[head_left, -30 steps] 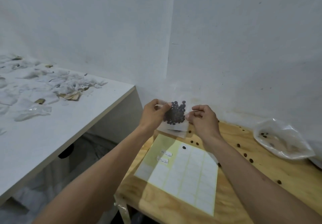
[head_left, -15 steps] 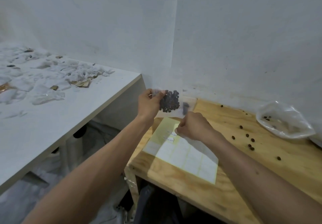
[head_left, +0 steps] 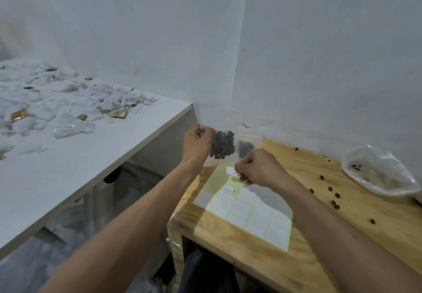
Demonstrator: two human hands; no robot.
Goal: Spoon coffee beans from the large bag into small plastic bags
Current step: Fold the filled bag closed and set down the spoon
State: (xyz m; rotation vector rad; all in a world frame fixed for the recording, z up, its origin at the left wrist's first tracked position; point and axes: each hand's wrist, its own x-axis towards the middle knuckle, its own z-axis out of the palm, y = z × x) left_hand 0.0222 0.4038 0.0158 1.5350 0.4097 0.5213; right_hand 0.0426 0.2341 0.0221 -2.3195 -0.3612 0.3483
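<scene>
My left hand (head_left: 198, 146) holds up a small clear plastic bag (head_left: 222, 147) filled with dark coffee beans, above the left end of the wooden table (head_left: 324, 231). Just below it, my right hand (head_left: 258, 168) pinches a small white label (head_left: 231, 170) by its edge, lifted off the label sheet (head_left: 246, 212). The sheet lies flat on the table, with one written label (head_left: 228, 190) still on it. The large clear bag (head_left: 379, 170) with a few beans lies at the far right against the wall.
Loose coffee beans (head_left: 333, 195) are scattered on the wood between the sheet and the large bag. Another small filled bag (head_left: 247, 143) leans against the wall corner. A white table (head_left: 68, 167) on the left carries several crumpled plastic bags and scraps.
My right hand left the small bag, dropped to the label sheet and peeled a label off it. My left hand kept the bag raised. The view shifted left.
</scene>
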